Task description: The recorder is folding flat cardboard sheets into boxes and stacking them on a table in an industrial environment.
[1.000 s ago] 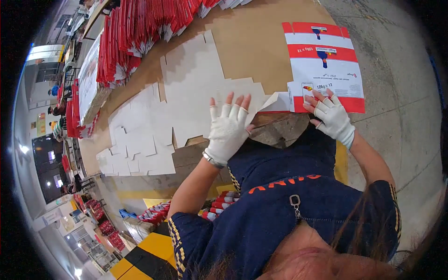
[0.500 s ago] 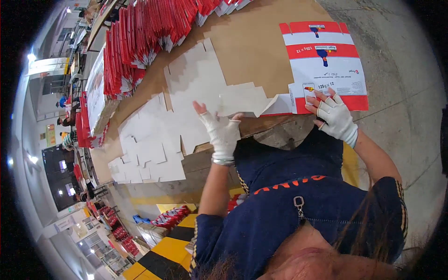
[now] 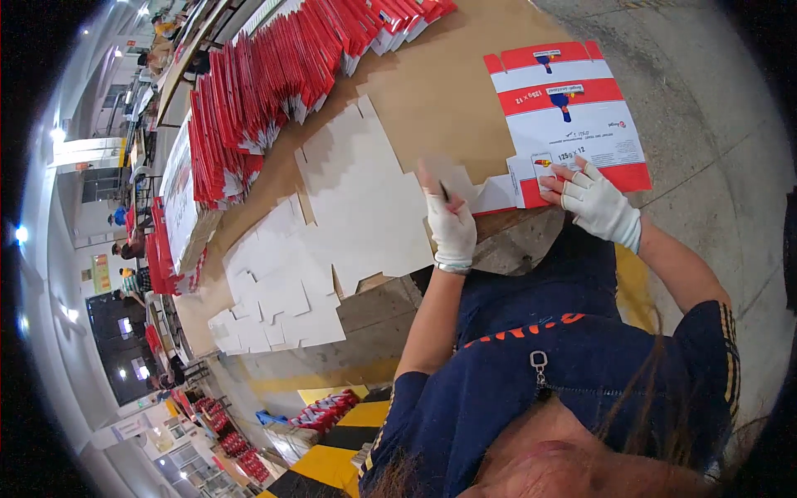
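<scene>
A flat red-and-white printed carton blank [image 3: 610, 137] lies at the table's right end. My right hand [image 3: 599, 203], in a white fingerless glove, rests on its near edge with the fingers stretched out. A white side panel [image 3: 496, 196] extends from the blank to the left. Over that panel's left end is my left hand [image 3: 452, 232], in a matching glove and pointing away from me. Its fingers are smeared by motion, and whether they hold anything is unclear. Plain white box blanks [image 3: 357, 199] lie face down, overlapping, to its left.
A long row of folded red-and-white cartons [image 3: 274, 75] leans along the far side of the brown table surface [image 3: 448, 83]. A stack of flat blanks [image 3: 183, 195] stands at the far left. Yellow-and-black striped blocks [image 3: 332, 461] are at the lower left.
My left hand has moved right, toward the printed blank, and its fingers have gone from spread to blurred. My right hand stays on the blank. The whole view has shifted slightly.
</scene>
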{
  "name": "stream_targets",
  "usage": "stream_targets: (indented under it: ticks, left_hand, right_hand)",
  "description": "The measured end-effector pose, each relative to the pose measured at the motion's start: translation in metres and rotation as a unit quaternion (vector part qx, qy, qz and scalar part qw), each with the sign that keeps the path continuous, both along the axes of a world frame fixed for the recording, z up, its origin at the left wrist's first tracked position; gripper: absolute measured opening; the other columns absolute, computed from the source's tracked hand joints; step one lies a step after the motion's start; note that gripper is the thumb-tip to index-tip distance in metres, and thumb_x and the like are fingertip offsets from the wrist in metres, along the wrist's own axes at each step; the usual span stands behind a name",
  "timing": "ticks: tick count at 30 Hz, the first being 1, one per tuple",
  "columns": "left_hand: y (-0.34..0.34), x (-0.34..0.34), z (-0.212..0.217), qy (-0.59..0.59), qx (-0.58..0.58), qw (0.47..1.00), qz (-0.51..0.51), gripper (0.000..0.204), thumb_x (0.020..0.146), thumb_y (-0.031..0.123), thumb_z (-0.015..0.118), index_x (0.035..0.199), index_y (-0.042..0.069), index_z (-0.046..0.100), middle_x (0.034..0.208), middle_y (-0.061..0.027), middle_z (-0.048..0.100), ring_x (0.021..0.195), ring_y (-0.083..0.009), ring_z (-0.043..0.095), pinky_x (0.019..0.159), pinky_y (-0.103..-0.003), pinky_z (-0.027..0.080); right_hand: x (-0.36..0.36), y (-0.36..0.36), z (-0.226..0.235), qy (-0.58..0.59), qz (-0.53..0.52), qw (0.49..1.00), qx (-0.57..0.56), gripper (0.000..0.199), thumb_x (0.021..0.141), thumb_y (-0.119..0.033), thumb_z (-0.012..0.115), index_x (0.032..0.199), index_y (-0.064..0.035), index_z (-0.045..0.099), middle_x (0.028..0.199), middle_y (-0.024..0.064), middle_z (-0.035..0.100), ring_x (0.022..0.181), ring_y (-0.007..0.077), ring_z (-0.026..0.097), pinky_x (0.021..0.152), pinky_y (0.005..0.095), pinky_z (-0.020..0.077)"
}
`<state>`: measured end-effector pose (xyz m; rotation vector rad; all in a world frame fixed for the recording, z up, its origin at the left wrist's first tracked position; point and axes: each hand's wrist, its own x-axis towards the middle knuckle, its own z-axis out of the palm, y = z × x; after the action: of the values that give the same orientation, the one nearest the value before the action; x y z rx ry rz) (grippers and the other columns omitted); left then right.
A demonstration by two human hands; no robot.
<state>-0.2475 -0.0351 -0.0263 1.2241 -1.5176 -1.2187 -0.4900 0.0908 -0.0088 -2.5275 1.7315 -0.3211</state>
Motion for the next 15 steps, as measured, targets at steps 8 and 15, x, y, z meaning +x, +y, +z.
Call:
stream_targets:
  ticks: [8,15]
  left_hand:
    - [-0.006,0.011,0.007,-0.356,-0.368,0.796,-0.324,0.078,0.08,0.032,0.063,0.143,0.004,0.026,0.152,-0.0222,0.013,0.141,-0.0417,0.009,0.106,-0.064,0.013]
    - [0.002,-0.008,0.008,-0.465,-0.335,0.773,-0.271,0.072,0.078,0.046,0.063,0.141,0.023,0.037,0.149,-0.0229,0.019,0.138,-0.0454,0.015,0.098,-0.072,0.019]
  right_hand:
    - [-0.006,-0.01,0.013,0.04,0.012,0.998,-0.054,0.046,0.088,-0.021,0.042,0.133,-0.019,0.046,0.139,0.0024,0.047,0.129,0.0203,0.043,0.105,0.0542,0.0287]
    - [-0.001,-0.008,-0.004,0.068,0.019,0.994,-0.077,0.047,0.087,-0.021,0.043,0.133,-0.0178,0.046,0.138,0.0028,0.047,0.131,0.0203,0.041,0.104,0.0601,0.0275]
